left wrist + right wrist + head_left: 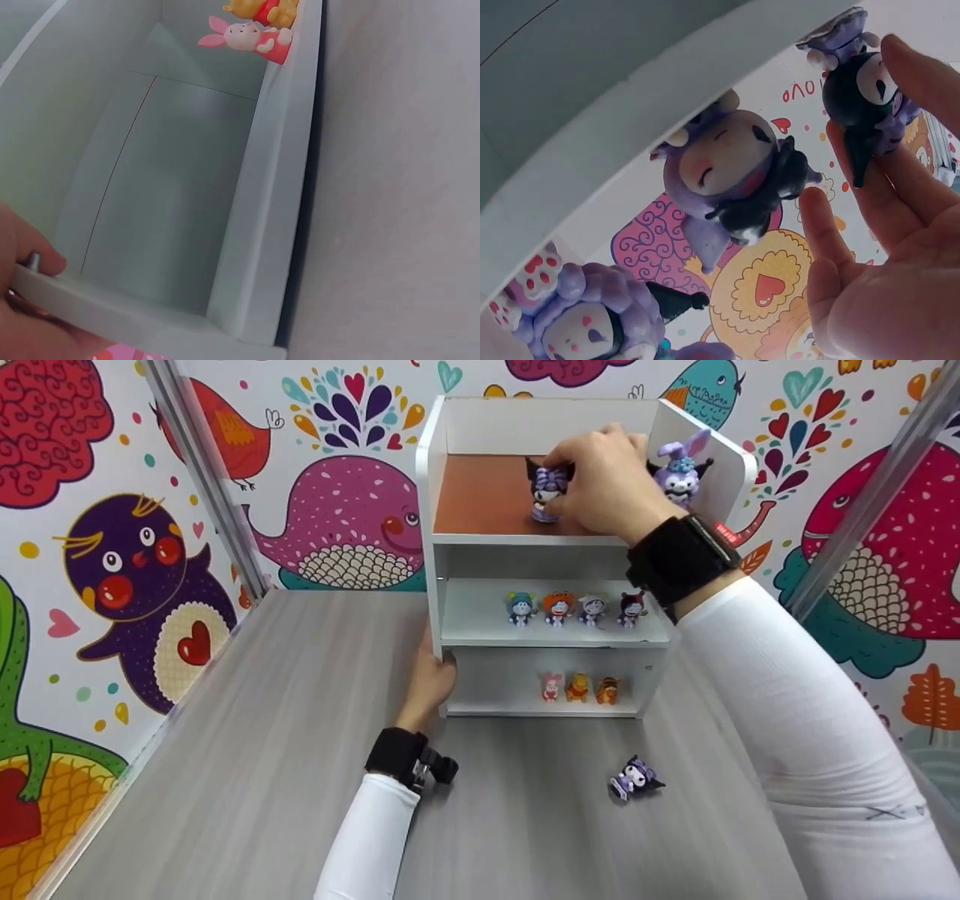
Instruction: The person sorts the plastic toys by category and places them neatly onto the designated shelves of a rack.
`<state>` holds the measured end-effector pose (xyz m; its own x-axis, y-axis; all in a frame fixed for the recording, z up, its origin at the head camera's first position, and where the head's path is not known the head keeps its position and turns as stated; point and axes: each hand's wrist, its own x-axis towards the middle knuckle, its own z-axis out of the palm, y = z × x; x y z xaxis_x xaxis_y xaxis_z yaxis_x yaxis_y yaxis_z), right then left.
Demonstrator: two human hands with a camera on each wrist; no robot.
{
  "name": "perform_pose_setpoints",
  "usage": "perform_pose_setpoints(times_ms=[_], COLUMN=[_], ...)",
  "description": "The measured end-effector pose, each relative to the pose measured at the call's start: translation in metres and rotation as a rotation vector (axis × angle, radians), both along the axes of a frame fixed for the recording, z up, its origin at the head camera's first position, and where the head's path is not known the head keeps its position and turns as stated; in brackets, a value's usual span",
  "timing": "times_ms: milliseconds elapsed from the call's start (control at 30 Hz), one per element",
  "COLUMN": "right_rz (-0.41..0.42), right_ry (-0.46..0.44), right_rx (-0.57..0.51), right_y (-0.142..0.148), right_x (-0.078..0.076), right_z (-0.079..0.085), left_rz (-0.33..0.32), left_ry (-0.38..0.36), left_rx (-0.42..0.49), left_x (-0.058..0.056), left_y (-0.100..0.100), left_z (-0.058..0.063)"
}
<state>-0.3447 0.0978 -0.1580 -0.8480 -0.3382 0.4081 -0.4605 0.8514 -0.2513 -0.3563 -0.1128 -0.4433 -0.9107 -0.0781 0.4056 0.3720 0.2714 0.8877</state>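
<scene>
On the top board of a white shelf unit (pixel 480 642), my right hand (pixel 611 484) pinches a black-and-purple figurine (pixel 547 496) between thumb and fingers. The figurine stands upright, its base at the brown board. In the right wrist view, a lilac figurine (pixel 724 165) stands beside the hand, hidden behind it in the head view. Farther right is a purple figurine with bunny ears (pixel 679 476). My left hand (pixel 431 682) grips the unit's left side panel (pixel 112 311) low down, thumb inside. Another black-and-purple figurine (pixel 635 778) lies on the table in front.
Several small figurines (pixel 556 609) line the middle shelf. On the bottom shelf stand a pink piglet (pixel 551 688), a yellow bear (pixel 577 688) and an orange tiger figurine (pixel 607 690). The grey table (pixel 285 720) meets cartoon-printed walls (pixel 337 521) behind.
</scene>
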Motion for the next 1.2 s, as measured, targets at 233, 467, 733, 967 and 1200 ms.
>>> perform_pose_setpoints(times_ms=[233, 467, 733, 967, 1200], right_rz=[-0.016, 0.014, 0.219, 0.478, 0.544], right_ry=[0.013, 0.08, 0.369, 0.327, 0.031], right_rx=[0.021, -0.006, -0.107, 0.058, 0.168], right_y=[0.004, 0.011, 0.041, 0.086, 0.121], right_x=[0.003, 0.011, 0.057, 0.093, 0.088], right_z=[0.004, 0.005, -0.013, -0.063, -0.149], left_rz=[-0.01, 0.003, 0.014, 0.014, 0.02], left_ry=[-0.026, -0.048, -0.055, -0.056, -0.066], left_rx=[0.002, -0.001, 0.007, 0.009, 0.004], left_x=[-0.002, -0.001, 0.0, -0.001, -0.002], left_y=[0.001, 0.0, 0.001, 0.001, 0.001], left_z=[0.001, -0.001, 0.0, 0.001, -0.001])
